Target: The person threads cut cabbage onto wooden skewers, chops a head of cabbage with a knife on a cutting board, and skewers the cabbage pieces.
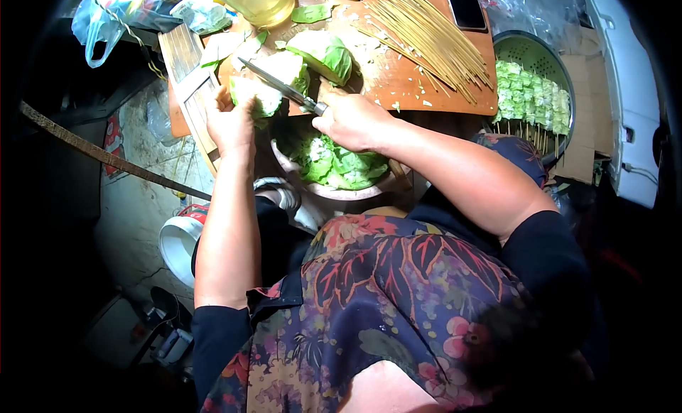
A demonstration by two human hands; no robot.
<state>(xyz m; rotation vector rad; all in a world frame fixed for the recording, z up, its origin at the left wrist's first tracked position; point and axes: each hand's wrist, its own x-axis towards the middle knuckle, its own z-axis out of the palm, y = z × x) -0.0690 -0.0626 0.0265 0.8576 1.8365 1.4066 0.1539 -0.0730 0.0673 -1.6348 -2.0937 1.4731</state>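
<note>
A knife (282, 86) is gripped by its handle in my right hand (353, 120), its blade pointing up and left over the cabbage. My left hand (233, 122) is closed around the side of a pale green cabbage piece (260, 96) at the table's front left edge. Behind the blade lies another cut piece (285, 66), and a larger cabbage wedge (322, 53) sits to its right. Below my hands, a bowl (346, 193) holds loose green leaves (341, 164).
Many wooden skewers (426, 40) lie on the orange table (465, 93) near a phone (466, 7). A colander (526, 42) with skewered cabbage (529, 97) stands right. A slatted wooden board (190, 75), a yellowish container (264, 2) and a white bucket (177, 248) are left.
</note>
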